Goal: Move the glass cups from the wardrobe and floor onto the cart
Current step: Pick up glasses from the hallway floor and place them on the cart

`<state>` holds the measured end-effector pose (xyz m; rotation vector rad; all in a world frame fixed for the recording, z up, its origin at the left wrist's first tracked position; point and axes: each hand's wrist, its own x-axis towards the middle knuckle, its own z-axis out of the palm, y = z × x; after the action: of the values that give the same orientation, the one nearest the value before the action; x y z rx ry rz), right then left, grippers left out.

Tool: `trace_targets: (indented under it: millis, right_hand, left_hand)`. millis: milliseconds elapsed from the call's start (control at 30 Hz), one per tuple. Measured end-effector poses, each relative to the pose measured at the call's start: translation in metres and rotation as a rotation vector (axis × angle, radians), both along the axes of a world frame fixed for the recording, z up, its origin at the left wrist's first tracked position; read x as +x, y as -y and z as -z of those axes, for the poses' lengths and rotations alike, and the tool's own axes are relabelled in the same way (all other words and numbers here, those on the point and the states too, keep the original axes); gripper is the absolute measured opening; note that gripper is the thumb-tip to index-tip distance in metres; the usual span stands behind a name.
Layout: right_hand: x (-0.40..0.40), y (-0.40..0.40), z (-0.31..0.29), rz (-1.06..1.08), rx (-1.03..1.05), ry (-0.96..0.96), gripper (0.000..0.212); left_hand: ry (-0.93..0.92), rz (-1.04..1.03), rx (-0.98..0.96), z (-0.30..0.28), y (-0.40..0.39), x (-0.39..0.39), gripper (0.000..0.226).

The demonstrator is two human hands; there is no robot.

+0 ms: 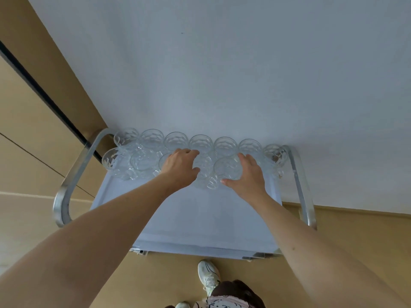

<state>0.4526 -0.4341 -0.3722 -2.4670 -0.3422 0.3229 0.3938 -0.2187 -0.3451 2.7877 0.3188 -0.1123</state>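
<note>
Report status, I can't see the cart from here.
Left hand and right hand each gripping a glass cup in the front row. Two rows on the cart. Nothing blocking.

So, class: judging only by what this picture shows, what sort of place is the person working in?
Probably an indoor room in a home or a hospitality setting, though I can't be sure. A metal-framed cart with a white top stands against a plain white wall, rows of glass cups stand on it, and wood-toned panels stand beside it.

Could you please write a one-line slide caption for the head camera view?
Both hands, left and right, set glass cups into a second row on the cart by the wall.
</note>
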Motion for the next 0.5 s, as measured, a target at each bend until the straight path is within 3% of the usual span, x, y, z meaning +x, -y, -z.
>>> trace_targets:
  millis: [500]
  right_hand:
    - [-0.092, 0.084, -0.108, 0.271, -0.149, 0.249, 0.087]
  left_hand:
    - [0.293, 0.418, 0.029, -0.1, 0.089, -0.015, 0.068]
